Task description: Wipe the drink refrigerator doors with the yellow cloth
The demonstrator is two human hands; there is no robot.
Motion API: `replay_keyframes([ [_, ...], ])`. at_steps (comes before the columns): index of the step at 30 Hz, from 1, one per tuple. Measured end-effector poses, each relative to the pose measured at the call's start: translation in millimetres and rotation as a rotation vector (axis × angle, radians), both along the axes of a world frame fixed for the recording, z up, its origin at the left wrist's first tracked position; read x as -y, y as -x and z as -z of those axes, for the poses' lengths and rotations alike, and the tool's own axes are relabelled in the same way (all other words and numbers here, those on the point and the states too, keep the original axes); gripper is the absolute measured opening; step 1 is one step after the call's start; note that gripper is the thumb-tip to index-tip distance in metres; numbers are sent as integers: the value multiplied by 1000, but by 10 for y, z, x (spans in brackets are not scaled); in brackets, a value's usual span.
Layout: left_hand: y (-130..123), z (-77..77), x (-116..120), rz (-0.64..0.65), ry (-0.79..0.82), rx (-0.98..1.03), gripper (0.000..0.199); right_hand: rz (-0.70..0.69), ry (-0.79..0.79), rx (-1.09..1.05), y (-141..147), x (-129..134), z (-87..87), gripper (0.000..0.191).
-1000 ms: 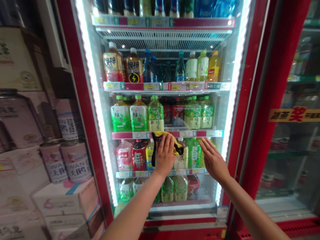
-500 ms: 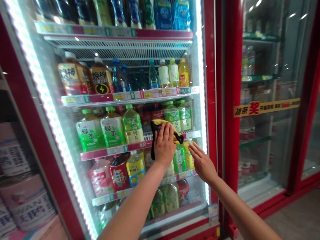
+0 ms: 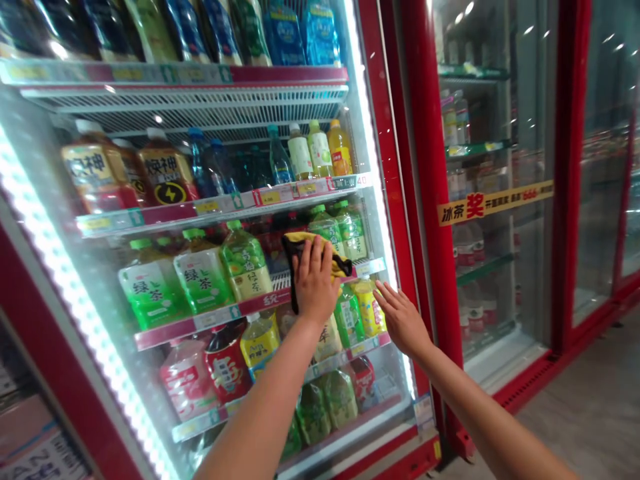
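A yellow cloth with a black edge [image 3: 341,264] is spread under my left hand [image 3: 315,283], whose fingers lie over it and press it against the glass front of a lit drinks fridge [image 3: 395,227]. Part of the cloth is hidden by that hand. To the right and slightly lower, my right hand [image 3: 403,321] is held out with its fingers stretched and nothing in it. It is near the fridge's right light strip; whether it touches the glass I cannot tell. Behind the cloth stand green tea bottles [image 3: 245,260] on a shelf.
Shelves inside hold rows of bottles, among them brown ones with white caps [image 3: 167,167] and a red one [image 3: 227,367]. Another red-framed glass fridge [image 3: 425,167] with a yellow sticker strip [image 3: 495,202] stands to the right. Printed packages [image 3: 40,440] sit at lower left.
The view has turned and tilted, so the fridge appears farther left and more slanted. My left hand stays on the cloth; my right hand stays outstretched beside it.
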State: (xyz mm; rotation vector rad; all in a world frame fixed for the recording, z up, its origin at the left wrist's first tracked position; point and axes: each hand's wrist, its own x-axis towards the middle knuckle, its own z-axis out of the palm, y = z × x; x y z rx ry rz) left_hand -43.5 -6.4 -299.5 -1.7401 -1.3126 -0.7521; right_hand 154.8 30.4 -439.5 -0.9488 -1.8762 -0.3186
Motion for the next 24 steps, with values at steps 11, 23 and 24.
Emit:
replay_keyframes([
  [11,164,564,81,111,150,-354,75,-69,-39,-162,-175,-120,-26,73],
  [23,65,792,-99,302,201,-678,74,-55,-63,-215,-284,-202,80,71],
  [24,111,777,-73,289,188,-637,74,-47,-63,-203,-306,-198,86,71],
])
